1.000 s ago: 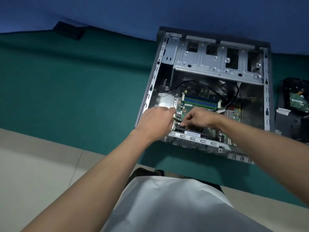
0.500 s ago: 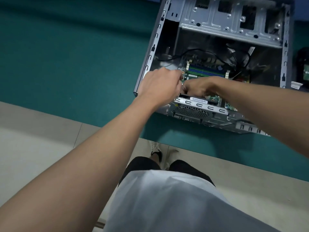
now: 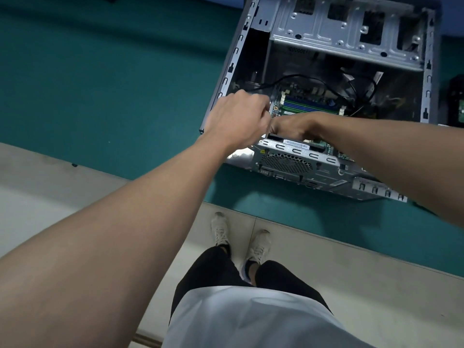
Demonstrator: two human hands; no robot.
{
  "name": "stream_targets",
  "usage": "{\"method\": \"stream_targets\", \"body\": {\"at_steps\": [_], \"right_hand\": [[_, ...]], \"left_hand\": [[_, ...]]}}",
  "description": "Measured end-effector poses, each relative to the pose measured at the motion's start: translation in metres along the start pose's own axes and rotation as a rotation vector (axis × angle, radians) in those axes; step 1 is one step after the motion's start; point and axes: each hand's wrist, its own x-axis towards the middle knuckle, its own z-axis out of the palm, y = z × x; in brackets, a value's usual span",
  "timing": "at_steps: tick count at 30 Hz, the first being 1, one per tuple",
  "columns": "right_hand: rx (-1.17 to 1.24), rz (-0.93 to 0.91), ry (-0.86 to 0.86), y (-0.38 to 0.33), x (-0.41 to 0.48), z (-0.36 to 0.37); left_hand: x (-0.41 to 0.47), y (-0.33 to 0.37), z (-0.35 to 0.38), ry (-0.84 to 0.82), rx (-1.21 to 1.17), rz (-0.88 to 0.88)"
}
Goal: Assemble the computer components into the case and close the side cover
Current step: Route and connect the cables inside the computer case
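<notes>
On the head camera I have the case lying open on the green mat, up at one o'clock. Inside it, the drive cage fills the twelve o'clock end; the board and loose black cables sit toward six. The right hand curls onto a dark part just inside the case's six o'clock wall. The left hand, touching it from nine o'clock, is curled; I cannot tell what it holds.

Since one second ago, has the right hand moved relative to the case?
Yes: right hand slightly leftward against the memory slots, now touching the left hand.
</notes>
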Motion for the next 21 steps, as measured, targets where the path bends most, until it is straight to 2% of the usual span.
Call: {"method": "stream_targets", "body": {"at_steps": [5, 11, 21], "right_hand": [[0.064, 0.046, -0.040, -0.002, 0.004, -0.001], [-0.082, 0.047, -0.044, -0.011, 0.008, -0.007], [-0.133, 0.093, -0.127, -0.019, 0.005, -0.013]], "left_hand": [[0.002, -0.001, -0.001, -0.013, -0.046, -0.004], [0.004, -0.005, 0.000, -0.039, -0.057, 0.031], [0.003, -0.005, -0.005, -0.068, -0.074, 0.023]]}}
